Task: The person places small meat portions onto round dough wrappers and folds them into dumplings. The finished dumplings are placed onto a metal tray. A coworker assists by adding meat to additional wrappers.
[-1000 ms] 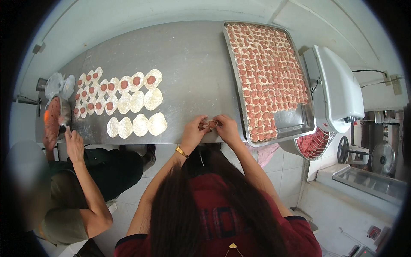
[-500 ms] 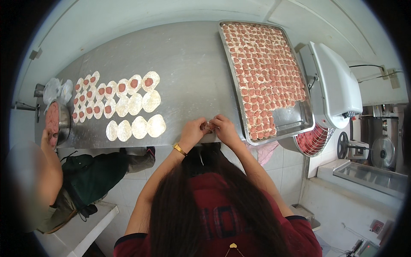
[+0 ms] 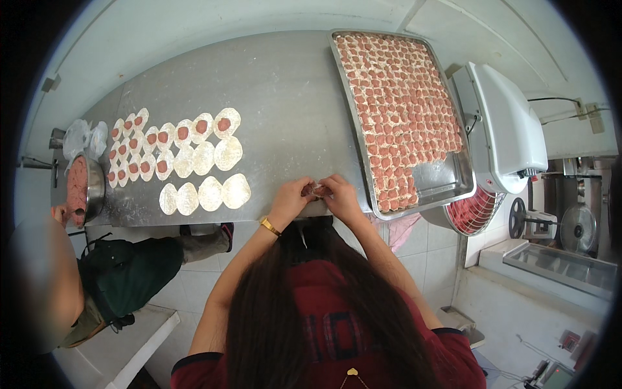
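At the near edge of the steel table my left hand [image 3: 290, 200] and my right hand [image 3: 341, 196] pinch a small meat dumpling [image 3: 317, 190] between their fingertips. Its thin wrapper is gathered around pink filling; the fingers partly hide it. Left of my hands lie rows of round pale wrappers [image 3: 236, 191]. Several of the farther ones carry a dab of pink minced meat [image 3: 224, 124], and the nearer ones are bare. Close on my right is a large metal tray [image 3: 447, 170] packed with rows of open-topped dumplings [image 3: 402, 110]; bare metal shows at its near right corner.
A steel bowl of minced meat [image 3: 78, 185] stands at the table's left end, with a co-worker's hand [image 3: 59, 214] beside it. Clear plastic bags [image 3: 79, 137] lie behind it. A white mixer [image 3: 508, 126] with a wire-guarded meat bowl [image 3: 476, 211] is right of the tray.
My hands stay in place, fingers shifting slightly around the dumpling. The co-worker at the left has moved back a little, the hand now lower on the bowl's near side.
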